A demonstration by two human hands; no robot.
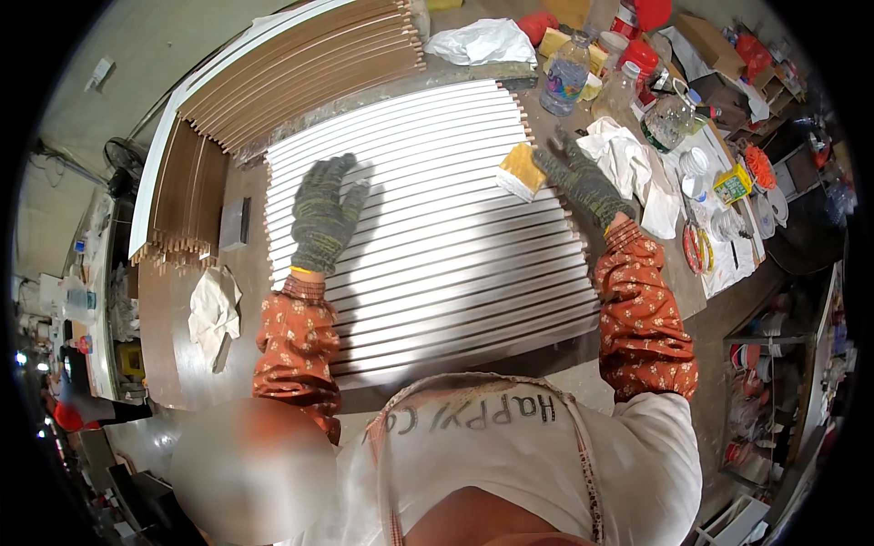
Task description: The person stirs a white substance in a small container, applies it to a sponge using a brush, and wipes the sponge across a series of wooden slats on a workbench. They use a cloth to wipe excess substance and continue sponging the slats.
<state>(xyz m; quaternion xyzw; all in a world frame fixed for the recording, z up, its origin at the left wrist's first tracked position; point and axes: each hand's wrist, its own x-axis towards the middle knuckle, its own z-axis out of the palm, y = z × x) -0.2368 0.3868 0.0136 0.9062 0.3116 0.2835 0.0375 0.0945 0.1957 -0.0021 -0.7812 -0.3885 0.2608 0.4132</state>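
A row of white slats (pixel 437 218) lies side by side on the table in front of me, their brown ends showing at the edges. My left hand (pixel 325 211), in a dark grey-green knit glove, is over the left part of the slats with its fingers stretched out. At the right ends of the slats, my right hand (pixel 583 179) wears a matching glove, its fingers spread. Right against its thumb side is a yellow block with a pale side face (pixel 522 171), like a sponge. Whether the thumb presses on it I cannot tell.
Brown-and-white slats (pixel 309 68) stand stacked at the far left. A white cloth (pixel 215 309) lies left. On the right are a plastic bottle (pixel 566 75), a crumpled cloth (pixel 628 159), scissors (pixel 697 247) and small jars (pixel 694 164). A plastic bag (pixel 480 42) lies at the back.
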